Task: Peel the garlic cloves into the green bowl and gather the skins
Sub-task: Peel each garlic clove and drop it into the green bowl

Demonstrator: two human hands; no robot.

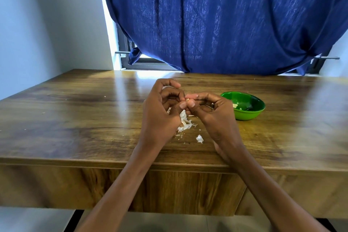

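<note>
My left hand [162,107] and right hand [211,109] meet above the middle of the wooden table [75,118], fingers curled inward and thumbs pressed tip to tip. Between those thumbs and forefingers I pinch a small garlic clove [187,100], of which only a pale sliver shows. Directly beneath my hands lies a loose heap of white garlic skins [185,123] on the table, with one larger scrap [199,138] lying apart, nearer the front edge. The green bowl [248,113] stands on the table just to the right of my right hand, holding a few pale pieces [235,106]; what they are I cannot tell. A blue curtain [226,20] hangs behind the table.
</note>
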